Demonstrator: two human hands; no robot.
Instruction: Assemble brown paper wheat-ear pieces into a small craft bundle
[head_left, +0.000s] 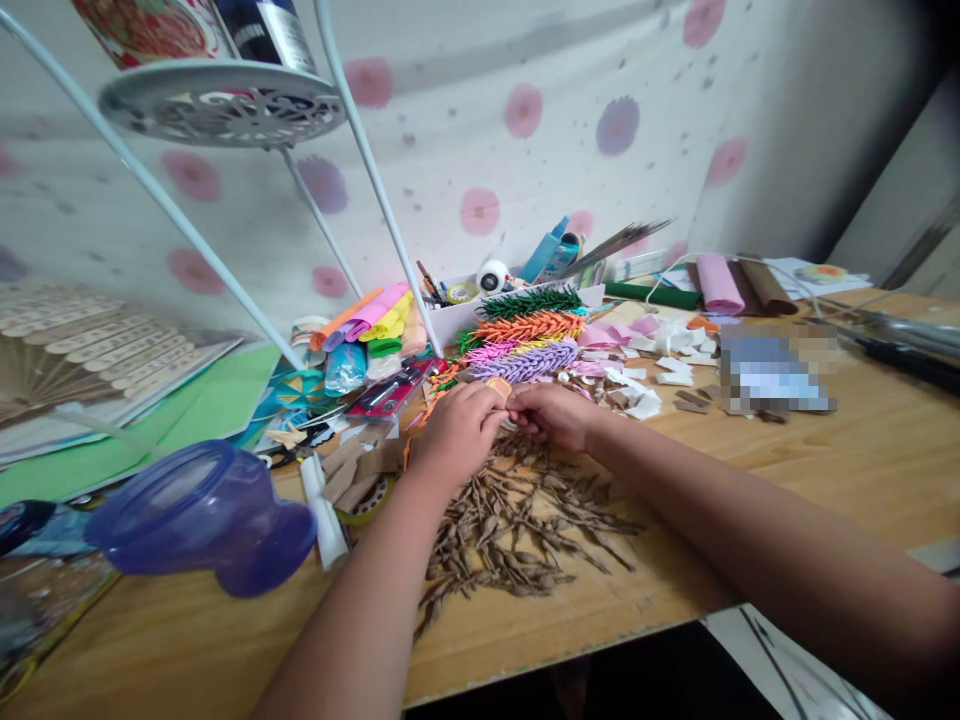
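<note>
My left hand (466, 418) and my right hand (556, 414) meet at the middle of the table, fingertips pinched together and nearly touching. A small pale-orange piece (498, 385), perhaps paper, shows at the tips of my left fingers. What my right fingers pinch is too small and hidden to make out. Beneath both hands and towards me lies a spread of brown twisted paper sprigs (517, 530). Just beyond my hands are bundled twisted stems in purple (536, 361), orange (529, 326) and dark green (531, 302).
Rolls of coloured crepe paper (375, 318) lie left of a white rack's leg (382, 190). A purple plastic container (202, 520) stands front left. White paper scraps (675, 370) and a blurred-out rectangular object (776, 370) lie right; a white box (457, 322) of tools is behind.
</note>
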